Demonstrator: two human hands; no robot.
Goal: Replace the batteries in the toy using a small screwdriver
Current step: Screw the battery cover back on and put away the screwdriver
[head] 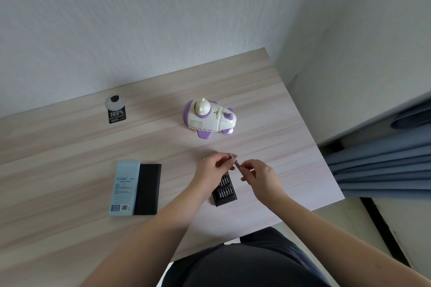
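Screwdriver (236, 163) — slim grey tool, pinched between both hands above the bit tray (224, 190).
Right hand (262, 175) — fingers curled round the handle end.
Left hand (211, 166) — fingertips pinch at the tip; whether a bit sits there is too small to tell.
Toy (209, 117) — white and purple, upright on the table (70, 147), well beyond the fingers, untouched.
Box sleeve (136, 189) — well off to the left of the fingers.
Step, judged: preparing the tool.
Next: turn the toy over to find the battery cover screw.

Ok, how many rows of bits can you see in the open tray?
2 rows in the bit tray: one just below the left hand, one nearer you. That hand may hide more.
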